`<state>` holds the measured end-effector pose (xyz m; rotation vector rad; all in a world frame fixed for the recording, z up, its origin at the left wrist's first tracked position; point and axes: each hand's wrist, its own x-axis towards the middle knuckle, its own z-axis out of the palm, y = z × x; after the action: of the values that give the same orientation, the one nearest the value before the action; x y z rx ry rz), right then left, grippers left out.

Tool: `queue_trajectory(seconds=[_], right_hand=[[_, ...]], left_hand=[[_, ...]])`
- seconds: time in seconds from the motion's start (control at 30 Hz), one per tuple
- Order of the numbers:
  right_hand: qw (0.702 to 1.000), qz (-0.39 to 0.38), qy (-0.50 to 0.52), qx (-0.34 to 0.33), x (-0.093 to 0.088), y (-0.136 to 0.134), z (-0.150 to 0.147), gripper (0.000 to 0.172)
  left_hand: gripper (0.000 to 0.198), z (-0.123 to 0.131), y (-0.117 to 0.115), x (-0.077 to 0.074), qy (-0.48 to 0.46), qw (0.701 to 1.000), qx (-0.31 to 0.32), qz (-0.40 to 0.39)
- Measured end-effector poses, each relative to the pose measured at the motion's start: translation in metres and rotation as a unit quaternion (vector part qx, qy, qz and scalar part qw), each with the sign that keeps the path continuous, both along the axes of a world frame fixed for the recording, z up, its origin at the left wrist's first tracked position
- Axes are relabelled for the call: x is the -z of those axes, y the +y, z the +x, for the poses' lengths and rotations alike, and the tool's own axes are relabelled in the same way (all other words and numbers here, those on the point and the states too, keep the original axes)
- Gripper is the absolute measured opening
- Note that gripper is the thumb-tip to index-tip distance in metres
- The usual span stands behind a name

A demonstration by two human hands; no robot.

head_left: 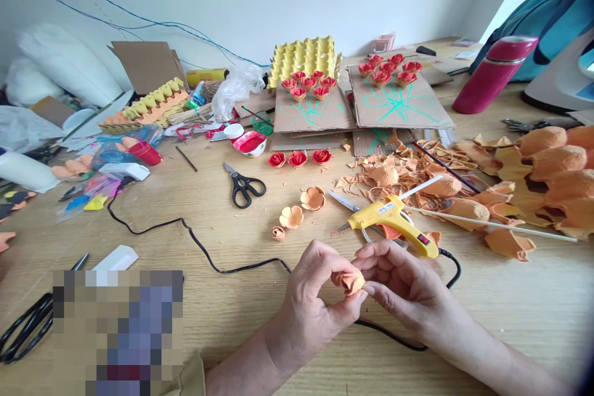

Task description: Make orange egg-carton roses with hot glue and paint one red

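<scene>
My left hand [309, 297] pinches a small orange rose bud [351, 283] of curled egg-carton pulp between thumb and fingers. From the other side my right hand [408, 288] grips the same bud's edge, its thumb against the rim and its fingers curved. Just beyond my hands lies a yellow hot glue gun [392, 223] with a glue stick in its back, over a pair of scissors [343, 201]. Two open orange petal cups [291, 217] and a tightly rolled bud [278, 233] rest on the table ahead of my left hand.
Black-handled scissors [244, 187], three red roses [297, 159] and a bowl of red paint [250, 143] lie farther back. Cardboard sheets [399, 99] carry more red roses. Carton scraps [385, 173] spread at right near a pink flask [494, 74]. A black cord [204, 250] crosses the table.
</scene>
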<state>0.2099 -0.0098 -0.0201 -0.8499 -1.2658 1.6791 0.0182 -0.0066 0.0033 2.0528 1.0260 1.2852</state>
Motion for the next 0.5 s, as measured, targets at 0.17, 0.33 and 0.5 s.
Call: queue_trajectory(seconds=[0.17, 0.33, 0.5], right_hand=[[0.996, 0.068, -0.061, 0.021, -0.005, 0.001, 0.005, 0.021], [0.975, 0.143, -0.114, 0.129, -0.015, 0.007, 0.013, 0.019], [0.968, 0.149, -0.135, 0.15, -0.02, 0.011, 0.018, 0.024]], left_hand=[[0.021, -0.004, 0.002, 0.001, -0.005, 1.0, -0.001, -0.001], [0.026, -0.006, 0.005, 0.007, 0.004, 1.0, 0.01, -0.028], [0.028, -0.006, 0.005, 0.013, 0.077, 0.995, -0.001, -0.06]])
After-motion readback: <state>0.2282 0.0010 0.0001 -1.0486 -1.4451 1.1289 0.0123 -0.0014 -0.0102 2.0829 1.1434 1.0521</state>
